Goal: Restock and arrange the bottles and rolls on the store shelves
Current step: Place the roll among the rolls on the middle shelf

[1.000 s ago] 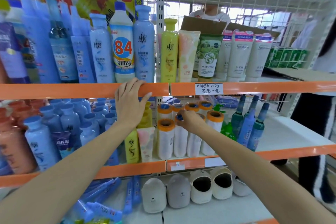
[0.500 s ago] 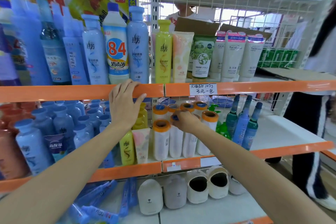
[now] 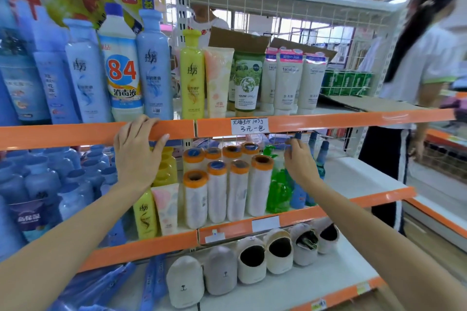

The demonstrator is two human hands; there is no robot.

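Several white rolls [image 3: 217, 194] with orange ends stand upright in rows on the middle shelf [image 3: 379, 197]. To their right are a green pump bottle [image 3: 278, 189] and a few slim blue and teal bottles [image 3: 322, 156]. My right hand [image 3: 300, 164] reaches among these and pinches the top of a blue bottle [image 3: 298, 197]; the hand hides most of it. My left hand [image 3: 137, 156] rests with fairly straight fingers on the orange edge of the upper shelf [image 3: 75, 134], above yellow bottles [image 3: 145, 214].
The upper shelf carries tall blue, white and yellow bottles [image 3: 121, 68] and facial tubes [image 3: 288, 78]. Slippers [image 3: 252, 257] line the bottom shelf. A person [image 3: 417, 70] stands close at the right end. Another person [image 3: 202, 17] is behind the wire back with a cardboard box [image 3: 237, 38].
My right hand has let go of the blue-topped roll and moved right to the blue bottle. The left hand has stayed on the shelf edge. The view has shifted right.
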